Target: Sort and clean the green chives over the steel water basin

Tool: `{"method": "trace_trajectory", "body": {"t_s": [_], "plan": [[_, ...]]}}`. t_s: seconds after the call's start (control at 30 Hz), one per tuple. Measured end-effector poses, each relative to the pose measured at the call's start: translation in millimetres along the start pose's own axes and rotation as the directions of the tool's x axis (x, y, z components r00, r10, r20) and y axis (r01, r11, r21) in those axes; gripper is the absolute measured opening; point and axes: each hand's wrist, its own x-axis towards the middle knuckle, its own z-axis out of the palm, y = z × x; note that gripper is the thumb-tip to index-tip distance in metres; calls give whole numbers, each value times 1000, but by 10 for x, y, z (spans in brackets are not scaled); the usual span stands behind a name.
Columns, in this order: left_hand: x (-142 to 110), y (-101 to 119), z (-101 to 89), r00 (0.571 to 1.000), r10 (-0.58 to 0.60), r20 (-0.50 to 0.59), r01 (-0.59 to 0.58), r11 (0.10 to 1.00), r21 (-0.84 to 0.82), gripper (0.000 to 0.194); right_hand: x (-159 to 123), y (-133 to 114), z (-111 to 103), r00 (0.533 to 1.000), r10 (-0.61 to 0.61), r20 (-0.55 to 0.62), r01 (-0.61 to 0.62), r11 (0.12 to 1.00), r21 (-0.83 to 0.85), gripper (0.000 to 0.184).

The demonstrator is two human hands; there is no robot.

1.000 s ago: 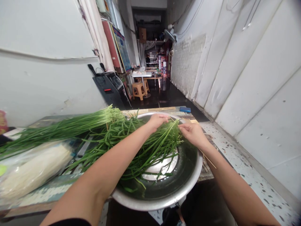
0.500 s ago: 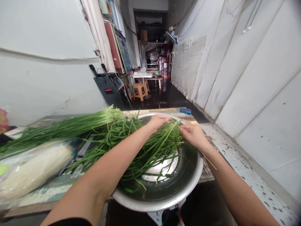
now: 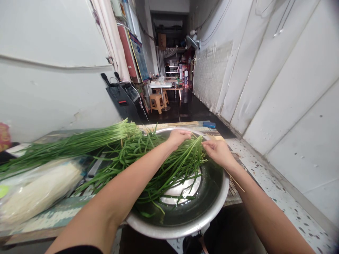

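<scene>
A wide metal basin sits at the table's near edge with a loose bunch of green chives lying across it, cut ends toward the far rim. My left hand is curled over the far ends of the chives, gripping them. My right hand is closed on the same ends from the right side, fingers pinched together on the stalks. Both forearms reach over the basin.
A second, longer bundle of chives lies on the table to the left, beside a clear bag of white noodles. Thin bamboo skewers lie right of the basin. A blue object rests at the table's far edge. Beyond the table, a corridor holds stools.
Almost nothing differs. Both hands stay at the chive ends, with only slight finger shifts; the view has nudged a little.
</scene>
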Motion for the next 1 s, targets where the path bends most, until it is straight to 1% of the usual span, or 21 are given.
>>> {"method": "trace_trajectory", "body": {"t_s": [0.1,0.2,0.23,0.27,0.33,0.37,0.4,0.43,0.47,0.5,0.53,0.63,0.67,0.7,0.73,0.77,0.87,0.93,1.0], "plan": [[-22,-1,14,1000,2,15,-2,1000,-1,15,-4,4,1,1000,9,1,-9,1000,-2,27],[-62,6,50,999,27,33,-29,998,55,17,1,5,2,1000,8,-4,-8,1000,-4,27],[-75,21,61,997,42,63,-48,995,92,17,5,5,4,1000,9,-8,-9,1000,0,26],[-85,45,66,991,59,116,-75,988,138,17,9,5,5,1000,10,-15,-10,1000,3,26],[-88,117,49,963,104,249,-168,954,249,18,17,4,9,999,12,-39,-12,1000,7,25],[-81,160,26,949,139,282,-228,923,310,18,20,3,11,998,17,-54,-16,1000,10,25],[-70,201,-6,944,185,275,-282,883,376,18,23,1,14,998,24,-65,-23,1000,12,24],[-58,234,-42,943,238,232,-320,835,447,18,24,-1,16,997,34,-69,-33,999,16,23],[-47,252,-77,943,282,178,-334,787,519,18,25,-3,17,997,45,-69,-44,999,23,23],[-41,253,-107,942,305,142,-328,740,587,16,25,-6,19,996,58,-65,-56,998,30,22],[-40,235,-127,943,306,134,-316,689,652,15,23,-8,20,996,68,-60,-66,997,35,22],[-60,99,-120,956,242,168,-271,501,822,20,16,-10,20,996,76,-57,-73,996,42,22],[-68,45,-101,961,229,152,-243,449,860,24,12,-10,20,996,72,-56,-70,997,39,23],[-74,-3,-81,965,227,132,-219,416,882,26,9,-10,18,996,65,-55,-64,997,32,23],[-78,-42,-61,965,232,125,-212,404,890,26,6,-9,17,997,55,-57,-54,998,24,22],[-79,-70,-45,960,243,140,-231,401,887,25,4,-9,16,997,44,-57,-43,999,14,22],[-79,-89,-20,923,302,238,-343,367,865,20,5,-7,15,998,15,-53,-16,1000,-7,22],[-81,-68,-8,902,339,267,-379,328,865,24,8,-2,16,999,9,-46,-10,1000,-11,22],[-79,-40,9,901,361,242,-368,336,867,33,12,6,19,999,10,-43,-11,1000,-14,22]]}}
